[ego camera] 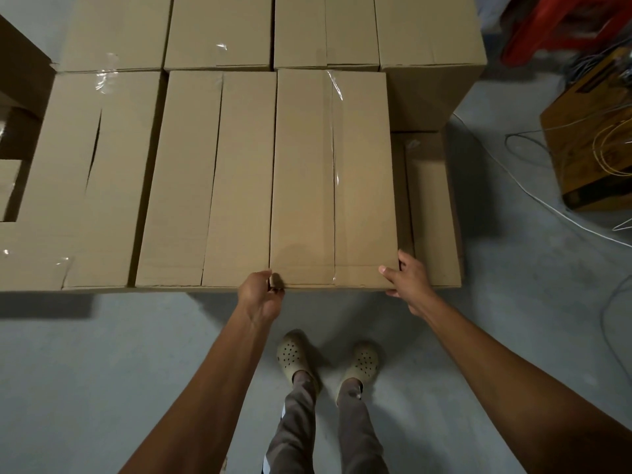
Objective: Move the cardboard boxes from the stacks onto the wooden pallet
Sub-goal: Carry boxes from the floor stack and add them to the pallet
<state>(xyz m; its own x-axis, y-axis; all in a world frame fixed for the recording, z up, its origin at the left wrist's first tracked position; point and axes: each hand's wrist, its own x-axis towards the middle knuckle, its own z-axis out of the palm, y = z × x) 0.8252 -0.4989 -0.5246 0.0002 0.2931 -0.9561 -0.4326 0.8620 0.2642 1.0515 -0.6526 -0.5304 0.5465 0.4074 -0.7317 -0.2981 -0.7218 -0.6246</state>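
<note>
Both hands are taking the taped box point(333, 179), sitting topmost among the stacks point(212, 179), at its near corners, left hand point(261, 292) pinching the edge, right hand point(407, 277) wrapping the side; it is looking stiff, bulky, probably wanting underside support.

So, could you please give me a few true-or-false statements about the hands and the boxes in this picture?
1. The left hand and the right hand grip the near corners of the taped box. True.
2. The taped box is lifted clear of the row. False: it sits level with the neighbouring box on its left.
3. A lower box stands to the right of the taped box. True.
4. The person is barefoot. False: they wear clogs.
</note>
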